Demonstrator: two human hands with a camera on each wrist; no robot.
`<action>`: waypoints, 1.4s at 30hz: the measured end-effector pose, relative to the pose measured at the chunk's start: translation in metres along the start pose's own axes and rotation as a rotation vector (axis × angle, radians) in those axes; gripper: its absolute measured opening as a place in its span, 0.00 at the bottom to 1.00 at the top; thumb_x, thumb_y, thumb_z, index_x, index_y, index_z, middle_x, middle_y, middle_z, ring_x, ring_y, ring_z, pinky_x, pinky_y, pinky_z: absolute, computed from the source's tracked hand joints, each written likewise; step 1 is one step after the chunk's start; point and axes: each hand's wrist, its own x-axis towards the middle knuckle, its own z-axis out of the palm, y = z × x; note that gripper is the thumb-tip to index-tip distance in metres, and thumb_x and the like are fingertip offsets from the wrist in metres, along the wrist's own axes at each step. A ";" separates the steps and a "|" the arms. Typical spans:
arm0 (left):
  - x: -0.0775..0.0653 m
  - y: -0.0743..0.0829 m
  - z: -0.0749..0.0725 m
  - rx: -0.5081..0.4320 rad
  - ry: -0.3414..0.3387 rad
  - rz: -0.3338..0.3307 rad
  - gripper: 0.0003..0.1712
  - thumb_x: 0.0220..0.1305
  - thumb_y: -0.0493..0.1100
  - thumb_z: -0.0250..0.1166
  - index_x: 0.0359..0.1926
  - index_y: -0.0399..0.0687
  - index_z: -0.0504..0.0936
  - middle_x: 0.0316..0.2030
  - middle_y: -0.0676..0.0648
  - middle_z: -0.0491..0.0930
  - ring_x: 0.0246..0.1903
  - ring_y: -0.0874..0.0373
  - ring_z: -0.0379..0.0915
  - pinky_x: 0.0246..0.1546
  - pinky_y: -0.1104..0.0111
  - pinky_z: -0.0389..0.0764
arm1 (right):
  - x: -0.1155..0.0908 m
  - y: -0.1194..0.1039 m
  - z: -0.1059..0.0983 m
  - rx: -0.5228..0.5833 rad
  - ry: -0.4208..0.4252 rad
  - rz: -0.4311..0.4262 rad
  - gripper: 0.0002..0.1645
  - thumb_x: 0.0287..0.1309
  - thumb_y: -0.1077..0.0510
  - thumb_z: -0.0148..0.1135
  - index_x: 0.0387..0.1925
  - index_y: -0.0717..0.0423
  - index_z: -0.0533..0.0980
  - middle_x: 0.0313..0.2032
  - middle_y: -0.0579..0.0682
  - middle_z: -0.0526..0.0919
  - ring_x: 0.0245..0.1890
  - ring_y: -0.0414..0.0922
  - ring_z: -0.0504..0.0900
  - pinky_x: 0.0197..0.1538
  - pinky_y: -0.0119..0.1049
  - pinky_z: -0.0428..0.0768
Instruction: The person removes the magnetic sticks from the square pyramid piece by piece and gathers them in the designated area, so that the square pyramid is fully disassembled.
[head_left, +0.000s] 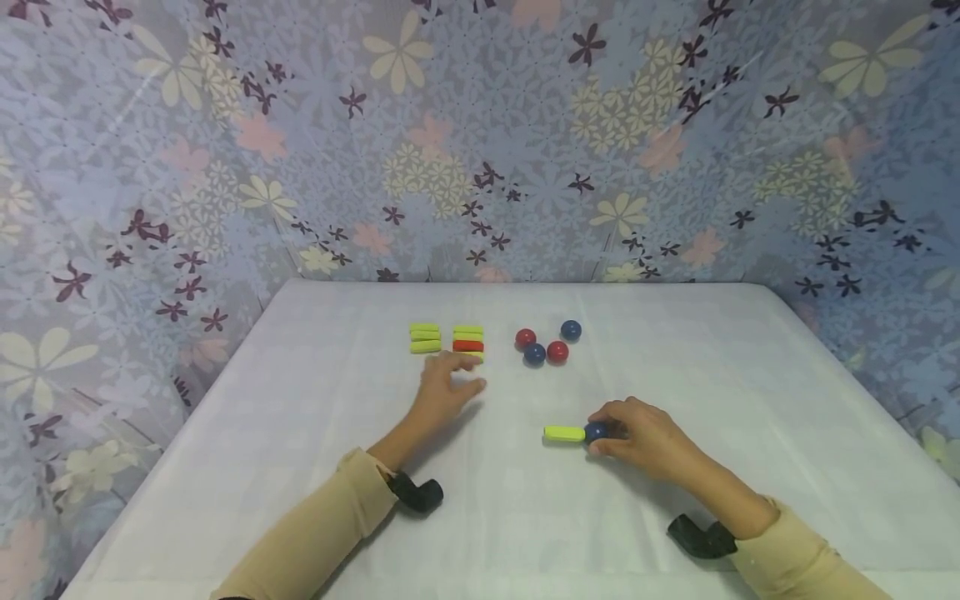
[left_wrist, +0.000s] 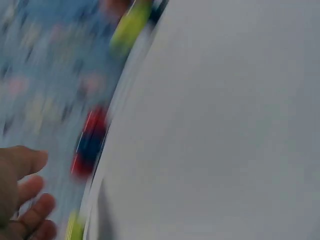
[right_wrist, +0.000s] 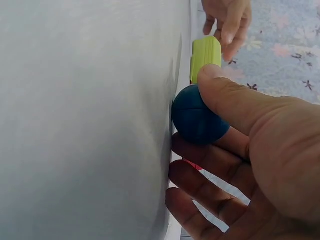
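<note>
On the white cloth, my right hand point(head_left: 647, 435) pinches a blue ball point(head_left: 596, 432) between thumb and fingers. A yellow-green stick point(head_left: 564, 434) lies with its end against that ball; whether the two are joined I cannot tell. My left hand point(head_left: 441, 393) hovers with thumb and fingers apart, holding nothing. Just beyond its fingertips are a red stick point(head_left: 468, 346) and yellow-green sticks point(head_left: 468, 331), one partly hidden by the hand. In the right wrist view, the thumb presses on the blue ball point(right_wrist: 195, 115). The left wrist view is blurred.
Another group of yellow-green sticks point(head_left: 425, 337) lies to the left. Two red balls point(head_left: 557, 352) and two blue balls point(head_left: 571, 330) sit at the back centre of the cloth-covered table point(head_left: 720, 358). A flowered cloth point(head_left: 480, 150) hangs behind it.
</note>
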 end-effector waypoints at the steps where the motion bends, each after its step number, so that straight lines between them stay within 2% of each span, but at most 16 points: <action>1: -0.007 0.009 0.009 0.002 -0.065 0.008 0.21 0.57 0.47 0.66 0.52 0.50 0.79 0.47 0.47 0.79 0.51 0.53 0.65 0.55 0.55 0.65 | 0.000 0.000 0.000 0.001 -0.002 0.002 0.25 0.44 0.44 0.70 0.44 0.51 0.80 0.39 0.45 0.83 0.39 0.41 0.79 0.44 0.43 0.78; 4: -0.025 0.031 0.033 0.019 -0.213 0.051 0.21 0.56 0.49 0.67 0.52 0.51 0.80 0.45 0.50 0.81 0.49 0.55 0.66 0.54 0.58 0.64 | 0.001 0.000 0.000 0.007 -0.010 0.008 0.25 0.44 0.44 0.71 0.44 0.51 0.80 0.40 0.45 0.83 0.40 0.41 0.79 0.45 0.44 0.79; 7: -0.035 0.045 0.050 0.042 -0.280 0.092 0.22 0.54 0.50 0.69 0.51 0.52 0.81 0.44 0.52 0.82 0.46 0.58 0.67 0.52 0.61 0.62 | 0.001 0.000 0.000 0.009 -0.017 0.013 0.25 0.44 0.44 0.70 0.44 0.51 0.80 0.40 0.46 0.83 0.41 0.42 0.80 0.46 0.46 0.79; 11: -0.037 0.055 0.064 0.067 -0.292 0.126 0.20 0.54 0.51 0.69 0.48 0.54 0.83 0.43 0.55 0.83 0.41 0.63 0.66 0.50 0.64 0.61 | 0.002 0.000 0.000 0.009 -0.018 0.015 0.25 0.44 0.43 0.71 0.43 0.50 0.80 0.39 0.45 0.83 0.40 0.41 0.80 0.45 0.46 0.79; 15: -0.036 0.058 0.072 0.089 -0.268 0.132 0.16 0.54 0.51 0.69 0.45 0.55 0.84 0.41 0.56 0.84 0.39 0.66 0.65 0.47 0.66 0.60 | 0.001 0.001 0.000 -0.003 -0.004 0.002 0.23 0.44 0.45 0.71 0.42 0.51 0.80 0.38 0.44 0.83 0.40 0.41 0.80 0.44 0.44 0.79; 19: -0.036 0.060 0.075 0.097 -0.242 0.119 0.12 0.54 0.50 0.69 0.41 0.56 0.85 0.38 0.57 0.84 0.36 0.67 0.65 0.45 0.68 0.60 | 0.001 0.002 0.000 -0.020 0.005 -0.008 0.23 0.44 0.46 0.72 0.42 0.51 0.81 0.39 0.45 0.84 0.40 0.42 0.80 0.43 0.44 0.79; 24: -0.036 0.059 0.075 0.095 -0.249 0.105 0.10 0.55 0.50 0.69 0.39 0.56 0.86 0.35 0.58 0.83 0.35 0.67 0.65 0.44 0.69 0.60 | 0.002 0.003 0.000 -0.019 0.002 -0.015 0.23 0.44 0.46 0.71 0.42 0.51 0.81 0.39 0.44 0.84 0.40 0.42 0.80 0.44 0.45 0.78; 30: -0.037 0.050 0.060 0.027 -0.208 0.069 0.11 0.54 0.48 0.69 0.39 0.53 0.86 0.35 0.55 0.83 0.33 0.65 0.65 0.36 0.74 0.64 | 0.002 0.001 -0.001 -0.020 -0.011 -0.013 0.23 0.45 0.46 0.71 0.43 0.51 0.80 0.40 0.45 0.84 0.42 0.43 0.80 0.46 0.45 0.78; 35: -0.039 0.037 0.034 0.009 -0.168 0.049 0.11 0.55 0.47 0.68 0.41 0.54 0.86 0.37 0.53 0.83 0.38 0.60 0.67 0.41 0.69 0.66 | 0.001 0.000 -0.002 -0.005 -0.017 -0.015 0.25 0.46 0.45 0.70 0.44 0.52 0.80 0.40 0.46 0.84 0.42 0.45 0.80 0.47 0.47 0.77; 38: -0.035 0.020 0.014 0.047 -0.105 0.028 0.11 0.55 0.47 0.68 0.41 0.54 0.86 0.37 0.52 0.82 0.40 0.58 0.66 0.44 0.65 0.65 | 0.001 0.001 -0.002 0.015 -0.031 -0.002 0.26 0.46 0.43 0.69 0.45 0.52 0.80 0.41 0.47 0.84 0.43 0.45 0.81 0.47 0.47 0.78; 42: -0.018 -0.011 -0.016 0.156 0.014 -0.033 0.11 0.55 0.45 0.68 0.41 0.53 0.86 0.37 0.50 0.80 0.40 0.55 0.66 0.45 0.61 0.63 | 0.001 0.003 -0.001 0.021 -0.033 0.023 0.27 0.45 0.42 0.70 0.45 0.52 0.80 0.42 0.47 0.84 0.44 0.46 0.81 0.48 0.48 0.78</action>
